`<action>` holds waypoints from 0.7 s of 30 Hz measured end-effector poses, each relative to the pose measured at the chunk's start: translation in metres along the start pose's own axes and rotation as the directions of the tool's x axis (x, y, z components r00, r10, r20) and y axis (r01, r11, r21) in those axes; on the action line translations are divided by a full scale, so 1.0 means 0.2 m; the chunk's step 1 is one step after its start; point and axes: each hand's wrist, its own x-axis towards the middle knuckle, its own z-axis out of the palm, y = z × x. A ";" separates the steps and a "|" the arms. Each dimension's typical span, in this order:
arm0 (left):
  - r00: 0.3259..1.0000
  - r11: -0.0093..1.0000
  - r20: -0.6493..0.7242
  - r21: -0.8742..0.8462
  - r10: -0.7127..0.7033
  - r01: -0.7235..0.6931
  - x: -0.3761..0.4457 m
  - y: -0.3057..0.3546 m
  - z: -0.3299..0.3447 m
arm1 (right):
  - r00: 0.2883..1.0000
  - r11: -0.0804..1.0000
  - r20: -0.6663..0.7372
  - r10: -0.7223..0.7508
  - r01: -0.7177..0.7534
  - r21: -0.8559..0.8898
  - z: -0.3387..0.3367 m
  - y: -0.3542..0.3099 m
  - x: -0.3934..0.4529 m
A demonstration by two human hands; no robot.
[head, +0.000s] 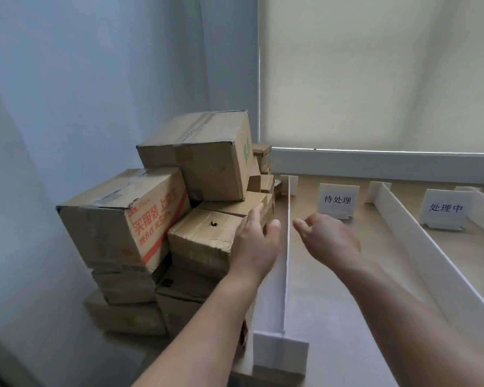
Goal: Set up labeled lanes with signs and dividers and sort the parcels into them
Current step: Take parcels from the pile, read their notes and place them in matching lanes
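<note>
Two hands (291, 233) flank the white divider's (287, 261) top edge, holding nothing.

Soft daylight through blind (375, 74), wide-angle edge bending

A cream roller blind (375, 74) hung over the window at the far right, its bottom edge just above a pale grey sill (375, 163). A blue-grey wall (95, 79) filled the left and far side. Light wooden floor (333, 275) stretched across the right.
</note>
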 end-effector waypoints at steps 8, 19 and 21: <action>0.996 0.995 -0.066 -0.081 0.054 -0.060 -0.06 -0.16 -0.35 | 0.998 0.999 0.063 0.005 -0.008 0.047 0.14 -0.38 -0.16; 0.948 0.960 -0.281 0.272 0.150 -0.072 0.28 -0.12 -1.05 | 0.986 0.968 0.100 -0.133 0.108 0.225 0.03 -0.92 -0.03; 0.957 0.929 -0.285 0.366 0.051 0.060 0.38 -0.24 -1.18 | 0.982 0.959 0.142 -0.127 0.085 0.272 0.05 -1.01 -0.01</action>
